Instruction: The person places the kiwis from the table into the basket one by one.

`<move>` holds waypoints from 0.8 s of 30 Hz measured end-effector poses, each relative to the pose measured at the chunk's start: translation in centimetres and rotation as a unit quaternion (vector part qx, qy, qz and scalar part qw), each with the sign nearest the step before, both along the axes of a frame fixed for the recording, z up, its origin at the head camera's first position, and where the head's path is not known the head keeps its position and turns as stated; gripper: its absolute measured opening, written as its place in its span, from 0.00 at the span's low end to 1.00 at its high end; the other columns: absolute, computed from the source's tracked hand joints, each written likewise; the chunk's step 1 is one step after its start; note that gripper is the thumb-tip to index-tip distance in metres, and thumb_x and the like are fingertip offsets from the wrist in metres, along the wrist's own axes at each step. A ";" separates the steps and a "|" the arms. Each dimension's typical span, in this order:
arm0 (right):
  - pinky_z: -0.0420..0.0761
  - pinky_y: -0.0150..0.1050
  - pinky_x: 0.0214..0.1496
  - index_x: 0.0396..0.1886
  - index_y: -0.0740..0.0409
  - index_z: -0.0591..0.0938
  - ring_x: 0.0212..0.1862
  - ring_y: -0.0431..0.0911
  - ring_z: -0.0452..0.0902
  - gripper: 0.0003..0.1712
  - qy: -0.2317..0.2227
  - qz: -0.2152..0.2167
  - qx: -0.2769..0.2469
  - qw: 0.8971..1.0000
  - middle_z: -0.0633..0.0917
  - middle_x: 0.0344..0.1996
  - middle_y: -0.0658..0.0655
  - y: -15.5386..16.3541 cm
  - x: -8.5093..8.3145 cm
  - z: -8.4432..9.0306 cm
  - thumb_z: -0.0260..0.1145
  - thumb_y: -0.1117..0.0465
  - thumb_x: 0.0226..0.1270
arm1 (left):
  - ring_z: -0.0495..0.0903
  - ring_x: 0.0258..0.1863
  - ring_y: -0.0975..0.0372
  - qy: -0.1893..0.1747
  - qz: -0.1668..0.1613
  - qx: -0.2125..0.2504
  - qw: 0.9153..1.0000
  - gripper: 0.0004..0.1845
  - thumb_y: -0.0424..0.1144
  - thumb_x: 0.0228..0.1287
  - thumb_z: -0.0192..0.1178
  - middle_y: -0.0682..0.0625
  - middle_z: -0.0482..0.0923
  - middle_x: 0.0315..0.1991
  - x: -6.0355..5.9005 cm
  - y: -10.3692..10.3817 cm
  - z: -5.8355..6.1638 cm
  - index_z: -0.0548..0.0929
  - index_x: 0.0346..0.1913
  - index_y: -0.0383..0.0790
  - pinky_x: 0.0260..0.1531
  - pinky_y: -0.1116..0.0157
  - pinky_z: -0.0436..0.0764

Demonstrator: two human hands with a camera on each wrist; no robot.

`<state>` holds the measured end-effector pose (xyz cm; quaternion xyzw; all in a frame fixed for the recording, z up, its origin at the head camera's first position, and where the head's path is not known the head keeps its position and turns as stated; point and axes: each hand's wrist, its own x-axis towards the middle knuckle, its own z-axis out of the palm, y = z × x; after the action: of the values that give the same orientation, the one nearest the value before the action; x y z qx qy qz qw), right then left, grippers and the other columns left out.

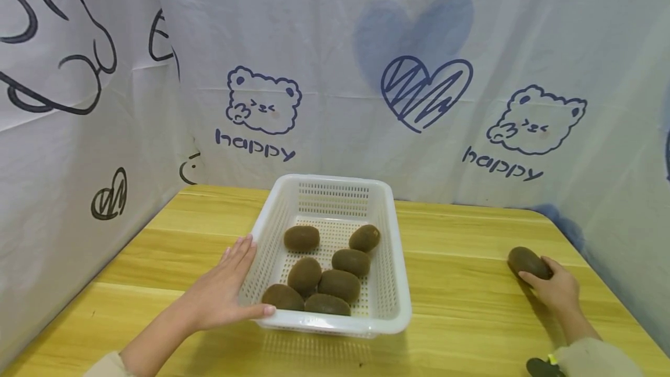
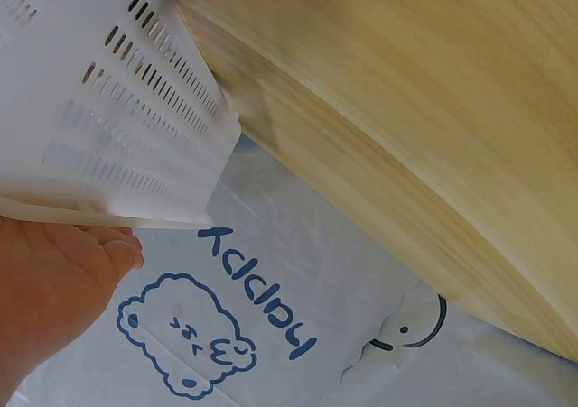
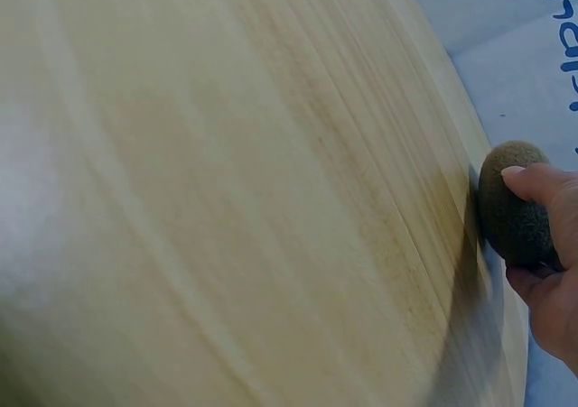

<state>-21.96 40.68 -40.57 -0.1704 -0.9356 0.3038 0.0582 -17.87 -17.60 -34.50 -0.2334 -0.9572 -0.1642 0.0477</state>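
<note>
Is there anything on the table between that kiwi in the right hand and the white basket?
Nothing visible. The right hand grips the kiwi on bare table, apart from the basket, which the left hand touches.

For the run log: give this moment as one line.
left hand: rests on basket side | right hand: grips kiwi on table | basket: seven kiwis

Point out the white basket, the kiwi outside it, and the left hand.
white basket (image 1: 335, 327), head view, near rim.
kiwi (image 1: 527, 261), head view, middle of its skin.
left hand (image 1: 222, 295), head view, back of hand.
</note>
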 end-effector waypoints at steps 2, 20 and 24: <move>0.59 0.64 0.64 0.68 0.74 0.54 0.62 0.74 0.53 0.41 0.002 -0.004 0.003 1.000 0.57 0.63 0.81 0.0 0.0 0.0 0.57 0.52 0.65 | 0.47 0.71 0.41 0.000 0.001 0.000 1.000 0.60 0.70 0.47 0.57 0.32 0.43 0.72 0.0 0.0 0.0 0.52 0.69 0.24 0.69 0.46 0.54; 0.69 0.62 0.56 0.63 0.75 0.63 0.58 0.72 0.62 0.41 0.038 0.036 0.000 0.999 0.65 0.60 0.78 -1.7 0.1 0.5 0.60 0.47 0.63 | 0.47 0.71 0.41 0.003 0.002 -0.003 1.000 0.60 0.71 0.46 0.57 0.32 0.44 0.72 -0.1 0.0 -0.1 0.52 0.69 0.24 0.69 0.46 0.54; 0.70 0.61 0.56 0.63 0.74 0.64 0.59 0.71 0.63 0.41 0.048 0.035 -0.018 0.998 0.66 0.60 0.77 -2.5 0.0 0.8 0.61 0.47 0.62 | 0.47 0.71 0.41 0.003 0.003 -0.003 1.000 0.61 0.71 0.46 0.57 0.32 0.44 0.72 -0.2 -0.1 -0.2 0.52 0.69 0.24 0.69 0.47 0.54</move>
<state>-21.97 38.20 -39.80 -0.1241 -0.9314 0.3304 0.0896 -18.03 -17.67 -34.69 -0.2313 -0.9582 -0.1605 0.0500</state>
